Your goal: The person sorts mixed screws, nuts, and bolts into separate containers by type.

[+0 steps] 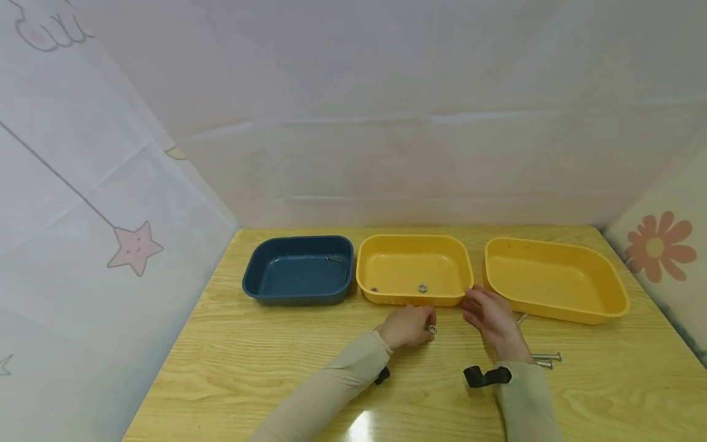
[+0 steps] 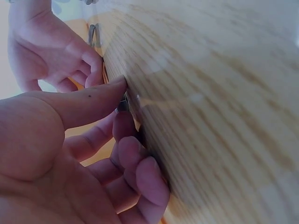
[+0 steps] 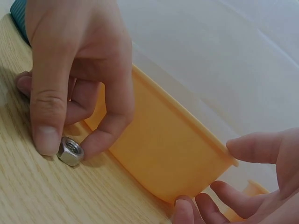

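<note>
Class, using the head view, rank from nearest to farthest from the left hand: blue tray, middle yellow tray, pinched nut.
1. Pinched nut, in the left hand
2. Middle yellow tray, just beyond
3. Blue tray, off to the left

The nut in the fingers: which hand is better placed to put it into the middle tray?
Left, probably: the left hand pinches the nut, just in front of the middle tray. The right hand, at that tray's corner, holds no nut.
</note>
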The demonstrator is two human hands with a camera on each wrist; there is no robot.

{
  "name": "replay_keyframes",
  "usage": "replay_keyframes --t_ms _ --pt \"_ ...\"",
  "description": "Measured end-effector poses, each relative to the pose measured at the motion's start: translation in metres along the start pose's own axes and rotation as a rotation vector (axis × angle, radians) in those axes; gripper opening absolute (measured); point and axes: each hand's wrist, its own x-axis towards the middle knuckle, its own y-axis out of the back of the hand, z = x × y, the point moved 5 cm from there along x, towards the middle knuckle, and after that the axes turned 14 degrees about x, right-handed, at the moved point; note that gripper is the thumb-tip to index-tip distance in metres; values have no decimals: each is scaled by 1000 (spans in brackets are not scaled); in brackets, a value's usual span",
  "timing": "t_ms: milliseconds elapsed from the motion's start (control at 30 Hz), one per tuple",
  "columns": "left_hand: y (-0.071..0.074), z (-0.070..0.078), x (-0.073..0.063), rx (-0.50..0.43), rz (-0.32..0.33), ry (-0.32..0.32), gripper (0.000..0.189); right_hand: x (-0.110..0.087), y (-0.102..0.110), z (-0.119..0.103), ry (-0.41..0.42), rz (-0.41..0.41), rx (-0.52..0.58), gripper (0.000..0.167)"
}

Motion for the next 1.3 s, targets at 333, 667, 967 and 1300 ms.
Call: replay_keyframes --t_ms 333,667,967,1300 --pt "1 1 3 -2 -23 17 15 2 0 -1 -4 -2 18 63" --pt "0 0 3 -16 -28 62 11 2 -1 -2 5 -6 28 53" --pt "2 1 0 -59 -21 71 11 3 -1 -1 16 6 19 54" --pt "4 2 -3 -59 -15 63 12 3 1 0 -16 8 2 65"
